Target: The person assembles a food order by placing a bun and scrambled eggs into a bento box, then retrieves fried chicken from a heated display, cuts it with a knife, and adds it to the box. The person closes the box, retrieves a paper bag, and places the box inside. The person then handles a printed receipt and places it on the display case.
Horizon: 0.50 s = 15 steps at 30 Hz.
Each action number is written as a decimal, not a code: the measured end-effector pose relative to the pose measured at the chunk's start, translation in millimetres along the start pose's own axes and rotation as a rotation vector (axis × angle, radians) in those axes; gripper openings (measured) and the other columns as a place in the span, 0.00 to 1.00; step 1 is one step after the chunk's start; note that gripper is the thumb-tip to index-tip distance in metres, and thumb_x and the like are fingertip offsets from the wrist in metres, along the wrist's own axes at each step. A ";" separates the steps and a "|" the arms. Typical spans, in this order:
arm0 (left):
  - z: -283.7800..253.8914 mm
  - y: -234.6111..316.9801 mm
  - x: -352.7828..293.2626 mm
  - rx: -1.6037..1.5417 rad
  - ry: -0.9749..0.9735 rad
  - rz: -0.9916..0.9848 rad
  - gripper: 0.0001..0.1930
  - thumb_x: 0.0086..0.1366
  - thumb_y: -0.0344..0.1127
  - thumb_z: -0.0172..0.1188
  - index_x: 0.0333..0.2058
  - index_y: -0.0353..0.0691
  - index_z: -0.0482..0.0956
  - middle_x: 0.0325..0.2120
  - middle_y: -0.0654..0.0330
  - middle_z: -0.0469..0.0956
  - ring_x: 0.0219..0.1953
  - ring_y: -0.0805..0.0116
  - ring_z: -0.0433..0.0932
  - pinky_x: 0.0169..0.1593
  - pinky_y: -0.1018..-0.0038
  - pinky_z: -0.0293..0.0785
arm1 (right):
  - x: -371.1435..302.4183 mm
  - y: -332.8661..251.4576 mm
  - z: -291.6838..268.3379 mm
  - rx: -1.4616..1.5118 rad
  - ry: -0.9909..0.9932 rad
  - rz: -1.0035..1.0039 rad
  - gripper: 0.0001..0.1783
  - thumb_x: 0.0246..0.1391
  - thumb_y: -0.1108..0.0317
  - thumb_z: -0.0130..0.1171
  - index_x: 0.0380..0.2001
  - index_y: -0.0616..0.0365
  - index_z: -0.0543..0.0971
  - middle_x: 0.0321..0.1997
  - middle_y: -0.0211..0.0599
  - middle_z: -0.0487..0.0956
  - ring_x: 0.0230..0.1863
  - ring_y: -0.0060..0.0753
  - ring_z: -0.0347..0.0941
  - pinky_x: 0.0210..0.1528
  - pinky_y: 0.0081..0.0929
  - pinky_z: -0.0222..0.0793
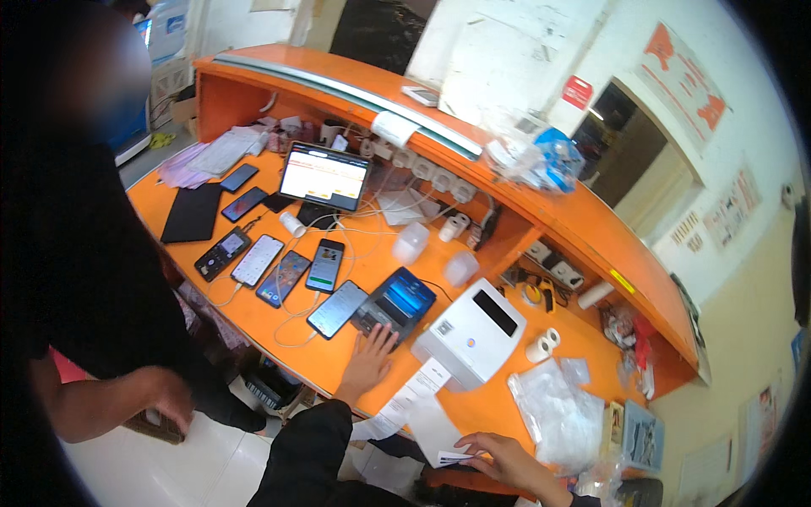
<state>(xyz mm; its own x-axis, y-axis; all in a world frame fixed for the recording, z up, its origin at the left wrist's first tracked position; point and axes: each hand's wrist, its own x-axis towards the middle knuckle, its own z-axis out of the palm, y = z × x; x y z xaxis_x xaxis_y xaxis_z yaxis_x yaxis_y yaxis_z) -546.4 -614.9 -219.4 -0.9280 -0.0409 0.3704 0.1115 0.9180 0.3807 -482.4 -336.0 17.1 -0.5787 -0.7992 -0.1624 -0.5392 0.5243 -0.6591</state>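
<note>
My left hand (369, 359) rests with outstretched fingers on the lower edge of a dark payment terminal (397, 304), whose screen glows blue. My right hand (503, 460) is closed at the counter's near edge, pinching a small printed paper slip (454, 457). Beside that slip is a larger pale sheet (433, 427); I cannot tell whether my fingers hold it too. A white printer (473, 334) stands right of the terminal, and a long printed paper strip (412, 395) trails from it toward the near edge. Left of the terminal a phone (337, 309) lies on the counter.
Several more phones with cables lie left on the orange counter (253, 317), before a lit tablet (325, 176). Paper rolls (542, 345) and clear plastic bags (562, 414) lie right. A raised shelf (355, 93) runs behind. A person in black (93, 253) stands at left.
</note>
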 end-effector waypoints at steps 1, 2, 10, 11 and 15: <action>-0.1 -0.2 0.4 0.006 0.002 0.001 0.34 0.60 0.43 0.50 0.64 0.45 0.50 0.66 0.57 0.43 0.68 0.57 0.40 0.64 0.48 0.39 | -10.6 -9.3 -4.0 0.026 0.028 0.009 0.16 0.48 0.73 0.60 0.43 0.53 0.73 0.35 0.39 0.78 0.36 0.39 0.77 0.37 0.31 0.72; -0.1 0.2 0.1 0.027 -0.001 0.001 0.35 0.60 0.43 0.50 0.64 0.45 0.50 0.66 0.57 0.43 0.68 0.57 0.40 0.64 0.48 0.39 | -21.8 -19.0 -6.5 0.054 0.059 0.023 0.19 0.47 0.73 0.62 0.44 0.53 0.73 0.37 0.39 0.79 0.38 0.38 0.77 0.38 0.30 0.72; -6.2 7.3 -0.6 -0.186 0.152 0.077 0.29 0.61 0.37 0.50 0.60 0.36 0.57 0.64 0.53 0.52 0.67 0.54 0.45 0.64 0.53 0.42 | -85.8 -59.3 -16.1 0.108 0.591 0.066 0.18 0.50 0.73 0.60 0.46 0.55 0.73 0.42 0.39 0.78 0.42 0.40 0.77 0.42 0.27 0.71; -6.6 8.6 -3.4 -0.216 0.184 0.078 0.27 0.61 0.36 0.50 0.59 0.34 0.58 0.63 0.52 0.54 0.66 0.53 0.47 0.64 0.54 0.42 | -96.6 -61.3 -17.4 0.097 0.640 0.075 0.18 0.50 0.74 0.60 0.46 0.56 0.73 0.43 0.39 0.78 0.43 0.40 0.77 0.42 0.27 0.71; -8.5 14.1 -4.6 -0.194 0.266 0.111 0.25 0.62 0.34 0.50 0.56 0.32 0.60 0.60 0.50 0.59 0.64 0.50 0.50 0.63 0.55 0.45 | -143.4 -66.9 -21.9 0.039 0.830 0.115 0.17 0.50 0.76 0.59 0.45 0.58 0.73 0.45 0.37 0.77 0.44 0.34 0.76 0.42 0.24 0.71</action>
<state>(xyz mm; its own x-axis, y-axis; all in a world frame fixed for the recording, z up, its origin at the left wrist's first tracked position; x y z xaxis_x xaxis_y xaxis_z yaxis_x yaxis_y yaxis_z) -537.6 -605.2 -208.6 -0.7839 -0.0696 0.6170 0.2964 0.8313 0.4703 -376.7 -250.0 100.5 -0.8996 -0.2576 0.3528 -0.4364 0.5663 -0.6992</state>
